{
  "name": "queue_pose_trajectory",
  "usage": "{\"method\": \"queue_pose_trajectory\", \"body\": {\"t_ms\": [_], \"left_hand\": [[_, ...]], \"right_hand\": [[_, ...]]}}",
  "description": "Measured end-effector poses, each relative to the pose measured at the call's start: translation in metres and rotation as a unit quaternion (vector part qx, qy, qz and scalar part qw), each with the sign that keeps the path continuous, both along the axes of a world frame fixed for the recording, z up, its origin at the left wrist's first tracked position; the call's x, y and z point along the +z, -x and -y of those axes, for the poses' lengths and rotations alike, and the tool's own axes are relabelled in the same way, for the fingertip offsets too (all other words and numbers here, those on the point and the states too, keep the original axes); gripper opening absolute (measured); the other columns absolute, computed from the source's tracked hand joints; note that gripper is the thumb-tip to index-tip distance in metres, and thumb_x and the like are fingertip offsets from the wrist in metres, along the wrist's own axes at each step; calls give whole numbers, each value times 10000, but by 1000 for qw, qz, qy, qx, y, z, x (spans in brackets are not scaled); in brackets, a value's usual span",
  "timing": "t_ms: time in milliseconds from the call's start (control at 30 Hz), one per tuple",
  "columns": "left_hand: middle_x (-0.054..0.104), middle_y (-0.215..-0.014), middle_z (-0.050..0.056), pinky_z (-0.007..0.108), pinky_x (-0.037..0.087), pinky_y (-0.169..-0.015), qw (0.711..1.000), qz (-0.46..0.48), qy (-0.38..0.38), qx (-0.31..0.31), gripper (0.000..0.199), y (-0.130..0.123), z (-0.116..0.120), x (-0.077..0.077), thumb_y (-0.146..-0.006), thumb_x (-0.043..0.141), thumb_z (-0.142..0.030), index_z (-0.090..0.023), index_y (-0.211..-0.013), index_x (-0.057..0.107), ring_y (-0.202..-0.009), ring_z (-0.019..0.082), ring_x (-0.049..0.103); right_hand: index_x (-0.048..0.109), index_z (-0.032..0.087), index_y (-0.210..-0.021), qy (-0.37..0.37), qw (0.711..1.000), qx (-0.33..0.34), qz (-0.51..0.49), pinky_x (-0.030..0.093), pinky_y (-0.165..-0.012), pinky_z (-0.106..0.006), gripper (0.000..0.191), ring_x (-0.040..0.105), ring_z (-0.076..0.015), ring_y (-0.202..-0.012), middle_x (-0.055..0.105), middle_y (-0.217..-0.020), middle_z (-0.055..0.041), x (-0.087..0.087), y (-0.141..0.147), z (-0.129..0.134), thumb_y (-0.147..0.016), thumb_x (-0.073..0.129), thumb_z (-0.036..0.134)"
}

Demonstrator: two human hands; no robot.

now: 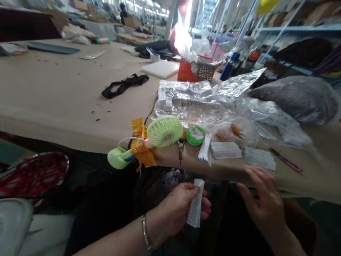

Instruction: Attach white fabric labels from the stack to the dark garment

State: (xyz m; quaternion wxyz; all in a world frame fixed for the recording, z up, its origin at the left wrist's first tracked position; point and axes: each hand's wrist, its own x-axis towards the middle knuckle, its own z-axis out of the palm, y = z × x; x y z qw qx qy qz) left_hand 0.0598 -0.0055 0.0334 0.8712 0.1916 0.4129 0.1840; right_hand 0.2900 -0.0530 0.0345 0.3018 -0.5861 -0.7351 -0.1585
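Note:
Below the table edge, my left hand is closed on printed labels, pinched under the thumb with their lower ends fanned apart. My right hand is open at the table's front edge, thumb apart from the fingers and nothing visible in it. Its fingertips are just below a stack of printed labels. Left of that stack lies another label stack, then a bundle of folded white strips. A slim pink and dark tool, perhaps a pen, lies to the right.
A green handheld fan is fixed to the edge with orange tape. Beside it are a pointed metal-tipped tool and a green round container. Clear plastic bags lie behind. Black fabric rests farther left.

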Motion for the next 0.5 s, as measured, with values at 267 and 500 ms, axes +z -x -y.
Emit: {"method": "queue_pose_trajectory", "body": {"t_ms": [267, 500], "left_hand": [[649, -666, 77, 264, 495, -577, 1000, -20, -4, -3, 181, 0, 1, 2, -904, 507, -264, -95, -883, 568, -553, 145, 627], [648, -658, 66, 255, 495, -569, 1000, -24, -5, 0, 149, 3, 0, 3, -898, 517, -239, -98, -877, 560, -546, 139, 626]], "right_hand": [[523, 147, -1286, 76, 975, -157, 135, 418, -959, -540, 436, 527, -357, -1167, 603, -1238, -166, -16, -51, 1, -947, 409, 396], [640, 199, -912, 4, 998, -61, 11, 503, -834, -407, 139, 642, -235, -901, 681, -955, -79, -7, -65, 0, -909, 530, 286]]}}
